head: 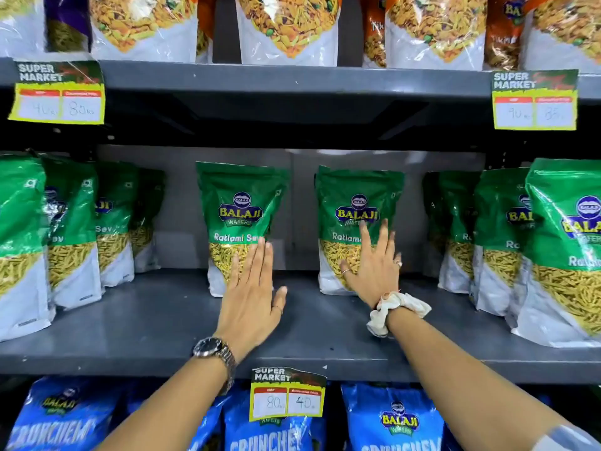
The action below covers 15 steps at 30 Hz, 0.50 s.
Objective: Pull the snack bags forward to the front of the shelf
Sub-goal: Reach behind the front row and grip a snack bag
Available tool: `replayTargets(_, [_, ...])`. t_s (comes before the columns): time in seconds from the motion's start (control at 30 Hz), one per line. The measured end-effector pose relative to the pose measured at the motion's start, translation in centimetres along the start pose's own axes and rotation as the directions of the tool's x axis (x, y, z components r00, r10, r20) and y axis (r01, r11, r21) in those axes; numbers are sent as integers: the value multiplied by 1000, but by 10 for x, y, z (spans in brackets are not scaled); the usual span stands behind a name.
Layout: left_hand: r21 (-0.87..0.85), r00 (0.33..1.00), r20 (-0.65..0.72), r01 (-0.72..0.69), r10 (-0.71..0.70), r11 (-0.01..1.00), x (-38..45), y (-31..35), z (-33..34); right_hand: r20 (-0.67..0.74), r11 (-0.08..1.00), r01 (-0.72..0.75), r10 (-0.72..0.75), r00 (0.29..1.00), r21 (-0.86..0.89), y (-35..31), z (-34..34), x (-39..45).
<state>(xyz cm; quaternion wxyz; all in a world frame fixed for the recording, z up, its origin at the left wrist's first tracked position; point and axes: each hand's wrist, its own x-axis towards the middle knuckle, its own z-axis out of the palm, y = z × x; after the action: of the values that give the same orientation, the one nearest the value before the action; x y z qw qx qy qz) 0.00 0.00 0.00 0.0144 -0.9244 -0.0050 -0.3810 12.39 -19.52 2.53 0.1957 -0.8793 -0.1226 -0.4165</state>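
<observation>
We count ten green snack bags on the middle shelf (136,323): four at left (73,229), two at centre (239,209), four at right (497,236). Price tags (287,393): three. Hands: two, left hand (250,297) and right hand (374,265). Blue bags (395,418) below: at least three, partly cropped.

**Shelving and stock surrounding the working shelf.**
Blue Balaji Crunchem bags (395,418) stood on the tier below, partly covered by a yellow-bordered "Super Market" price tag (287,394) marked 80 and 40. On the upper shelf (292,80), clear-fronted bags of orange mixed namkeen (287,27) stood in a row, with orange packs (499,30) and a purple pack (66,22) between them. Two further price tags hung from that upper edge, one at the left (58,92) and one at the right (535,99), their handwritten figures faint.
</observation>
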Motion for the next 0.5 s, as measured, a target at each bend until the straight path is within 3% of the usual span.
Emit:
replayTargets(0.13, [-41,982,156,119,-111,992,-17,-10,17,116,993,-92,83,990,72,-3,14,2])
replayTargets(0.3, [-85,877,451,223,-162,971,-21,-8,12,174,979,-141,115,978,150,0,35,6])
replayTargets(0.5, [-134,819,563,227,-114,965,-22,-5,9,151,979,-161,142,978,124,-4,42,11])
